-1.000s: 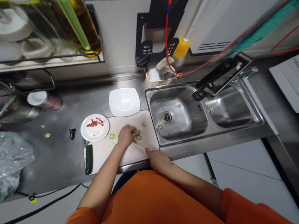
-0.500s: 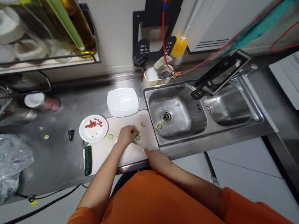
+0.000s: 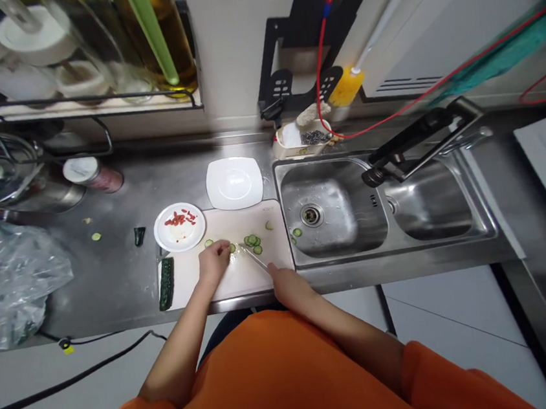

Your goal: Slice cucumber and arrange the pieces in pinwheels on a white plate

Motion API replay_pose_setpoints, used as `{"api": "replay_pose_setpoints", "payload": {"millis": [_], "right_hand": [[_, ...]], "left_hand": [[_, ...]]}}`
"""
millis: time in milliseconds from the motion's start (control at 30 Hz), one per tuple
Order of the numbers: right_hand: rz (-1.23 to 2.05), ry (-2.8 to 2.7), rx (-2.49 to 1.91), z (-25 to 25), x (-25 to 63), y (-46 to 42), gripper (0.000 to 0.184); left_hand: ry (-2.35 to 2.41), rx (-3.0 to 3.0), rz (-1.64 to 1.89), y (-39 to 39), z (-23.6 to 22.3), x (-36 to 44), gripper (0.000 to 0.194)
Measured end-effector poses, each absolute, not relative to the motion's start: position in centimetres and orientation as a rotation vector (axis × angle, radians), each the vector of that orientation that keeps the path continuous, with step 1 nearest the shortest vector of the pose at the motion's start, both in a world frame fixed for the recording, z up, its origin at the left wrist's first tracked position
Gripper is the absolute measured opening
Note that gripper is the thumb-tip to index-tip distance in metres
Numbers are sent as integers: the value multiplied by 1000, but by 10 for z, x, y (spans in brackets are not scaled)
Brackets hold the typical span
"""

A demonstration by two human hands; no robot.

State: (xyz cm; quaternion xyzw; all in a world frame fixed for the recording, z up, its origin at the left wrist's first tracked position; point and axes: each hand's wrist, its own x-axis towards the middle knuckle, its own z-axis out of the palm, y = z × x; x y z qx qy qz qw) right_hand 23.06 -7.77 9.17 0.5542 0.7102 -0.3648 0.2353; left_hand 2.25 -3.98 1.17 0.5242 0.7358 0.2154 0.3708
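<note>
My right hand (image 3: pixel 291 286) is wrapped round the handle of a knife (image 3: pixel 255 257), its blade slanting up and left over the white cutting board (image 3: pixel 249 282). Just left of the blade, my left hand (image 3: pixel 215 262) has its fingers pinched at a cucumber slice (image 3: pixel 232 248). Several cut cucumber slices (image 3: pixel 252 240) lie together to the right of the blade. Another slice (image 3: pixel 209 243) rests near the round plate, and a thin piece (image 3: pixel 269 225) is at the board's upper right. A dark green length of cucumber (image 3: pixel 166 284) lies along the board's left edge.
A round plate (image 3: pixel 160 236) with red pieces overlaps the board's upper left corner. Behind the board stands a square white plate (image 3: pixel 216 175). The double sink (image 3: pixel 337 257) adjoins on the right. A plastic bag (image 3: pixel 22 276) and a cucumber end (image 3: pixel 140 236) lie left.
My left hand has moved left, from the slices right of the knife to a slice on its left. More slices show grouped right of the blade. The whole view has shifted slightly.
</note>
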Motion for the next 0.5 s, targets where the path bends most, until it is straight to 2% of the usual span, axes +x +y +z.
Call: {"api": "replay_pose_setpoints", "payload": {"millis": [167,500], "right_hand": [[-986,1951,1509,92,228,-78,43],[-976,1984,1495,96,215,-80,38]], "left_hand": [[1926,1607,562,-53,7,23,26],[1943,1633,606,-60,-2,25,19]]}}
